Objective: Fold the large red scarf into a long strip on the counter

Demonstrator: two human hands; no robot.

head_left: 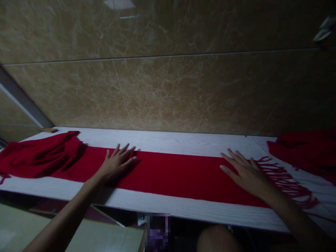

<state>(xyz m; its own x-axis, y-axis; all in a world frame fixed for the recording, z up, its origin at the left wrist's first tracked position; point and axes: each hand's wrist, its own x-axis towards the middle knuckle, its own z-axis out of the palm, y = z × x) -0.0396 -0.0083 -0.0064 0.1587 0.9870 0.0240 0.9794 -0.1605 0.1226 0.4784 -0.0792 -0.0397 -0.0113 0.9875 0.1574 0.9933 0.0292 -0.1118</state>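
Note:
A red scarf [168,175] lies stretched flat along a white wood-grain tabletop [183,140]. Its left part is bunched into loose folds, and a fringe [286,182] of red tassels spreads out at the right end. My left hand [118,162] rests on the scarf left of the middle, fingers spread. Close to the fringe, my right hand [243,173] lies on the cloth with its fingers apart. Neither hand grips anything.
Another heap of red cloth [307,150] sits at the far right of the tabletop. Behind runs a brown marbled tile wall [168,94]. A small brown block [49,130] is at the back left corner. Below the front edge are dark openings and a knee [217,239].

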